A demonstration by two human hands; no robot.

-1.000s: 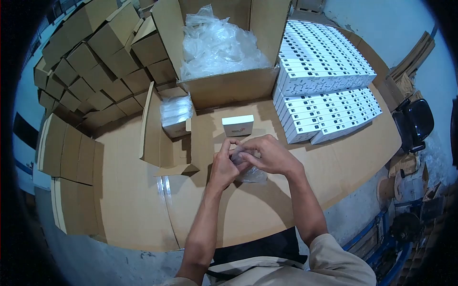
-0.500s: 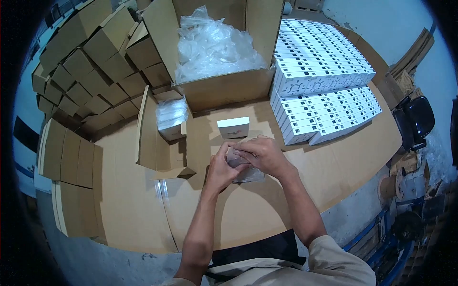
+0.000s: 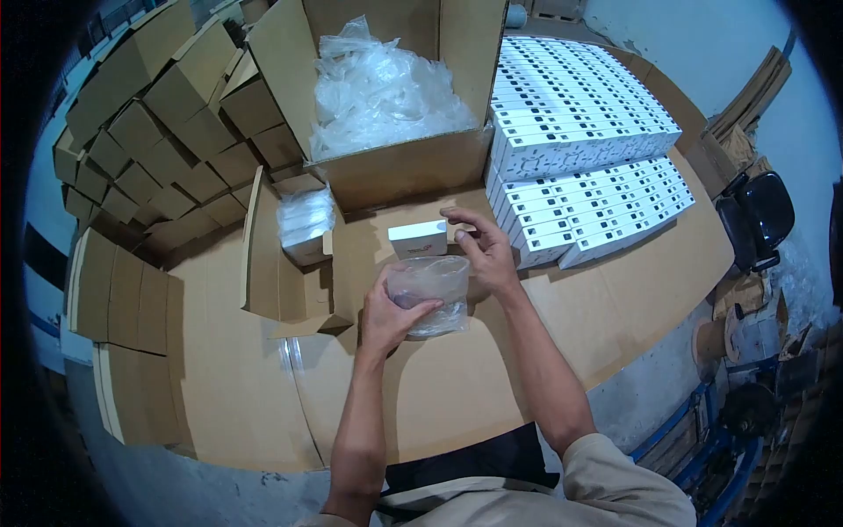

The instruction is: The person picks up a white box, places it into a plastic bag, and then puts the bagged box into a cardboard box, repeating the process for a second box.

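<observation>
Left hand [image 3: 392, 314] at frame centre, fingers curled in a grip, thumb pointing right. Right hand [image 3: 485, 250] just up and right of it, palm down, fingers spread loose. Both forearms were bare, entering from bottom centre.

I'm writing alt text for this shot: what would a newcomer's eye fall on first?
First, the dense rows of white boxes stacked at the far right of the table. Next, the big open carton at the back, heaped with crumpled clear plastic. In the middle, the left hand holds a clear plastic bag while the right hand, fingers spread, is beside a small white box.
</observation>
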